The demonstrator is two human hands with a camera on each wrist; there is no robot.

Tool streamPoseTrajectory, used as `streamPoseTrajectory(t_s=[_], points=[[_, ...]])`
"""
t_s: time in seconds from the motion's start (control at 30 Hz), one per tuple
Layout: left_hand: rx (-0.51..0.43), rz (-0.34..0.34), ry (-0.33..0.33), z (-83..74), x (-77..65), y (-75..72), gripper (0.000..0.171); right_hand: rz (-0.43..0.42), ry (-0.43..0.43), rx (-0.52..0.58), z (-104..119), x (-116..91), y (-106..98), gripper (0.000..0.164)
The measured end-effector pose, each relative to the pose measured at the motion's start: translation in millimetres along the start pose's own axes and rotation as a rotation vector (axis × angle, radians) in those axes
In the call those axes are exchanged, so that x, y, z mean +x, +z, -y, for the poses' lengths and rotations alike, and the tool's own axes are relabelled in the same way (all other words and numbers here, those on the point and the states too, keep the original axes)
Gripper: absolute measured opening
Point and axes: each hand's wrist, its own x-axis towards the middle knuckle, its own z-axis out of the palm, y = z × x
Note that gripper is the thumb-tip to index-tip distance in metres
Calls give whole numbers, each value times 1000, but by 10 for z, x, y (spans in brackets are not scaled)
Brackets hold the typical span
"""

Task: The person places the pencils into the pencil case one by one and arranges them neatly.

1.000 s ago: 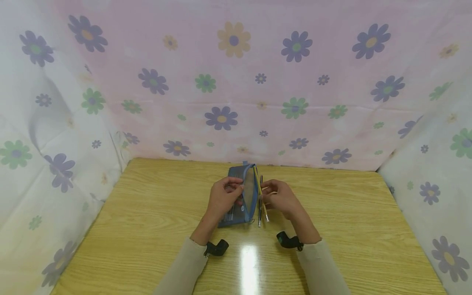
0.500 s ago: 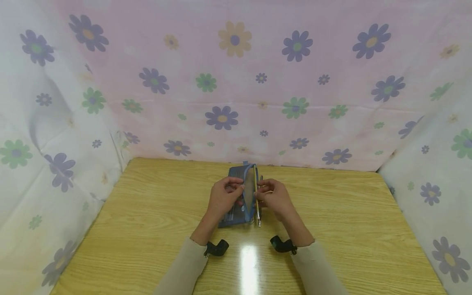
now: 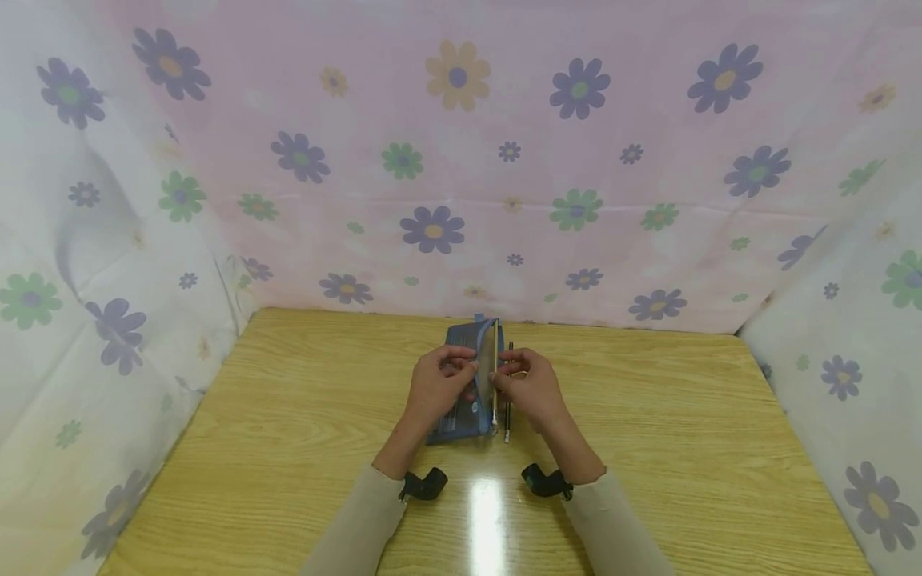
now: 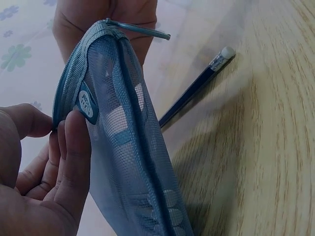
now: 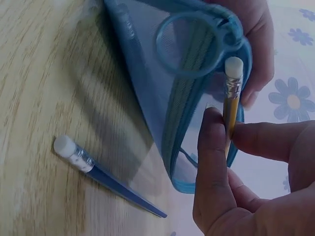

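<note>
A blue mesh zip pouch point(image 3: 464, 420) lies at the middle of the table, its zip mouth gaping toward the right. My left hand point(image 3: 441, 386) pinches one edge of that mouth between thumb and fingers, beside a small label point(image 4: 87, 103). Between thumb and fingertips, my right hand point(image 3: 531, 388) holds a yellow pencil point(image 5: 231, 105) with a white eraser. The pencil lines up lengthwise with the pouch opening; its far end is hard to make out. A dark blue pencil point(image 5: 115, 184) with a white eraser lies on the table to the right of the pouch.
A wood-grain table point(image 3: 288, 448) carries everything. Flower-print cloth point(image 3: 461, 176) stands behind it and along both sides. A round pull ring point(image 5: 159, 44) hangs at the zip's near end. Both wrists wear a black camera mount point(image 3: 425, 485).
My right hand has moved left, bringing the yellow pencil from beside the dark one over to the pouch mouth and straightening it. My left hand and the pouch have stayed put.
</note>
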Motion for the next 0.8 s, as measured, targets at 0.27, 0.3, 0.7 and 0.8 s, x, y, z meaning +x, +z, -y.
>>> streamPoseTrajectory(t_s=[0.27, 0.3, 0.7, 0.8], points=[[2, -5, -5, 10, 6, 3, 19, 4, -9, 29, -9, 1, 29, 38], [1, -7, -6, 12, 5, 4, 20, 4, -9, 29, -8, -2, 34, 38], [-10, 3, 21, 0, -6, -2, 21, 36, -40, 29, -30, -14, 31, 41], [-16, 8, 29, -4, -6, -9, 21, 25, -54, -1, -21, -25, 18, 38]])
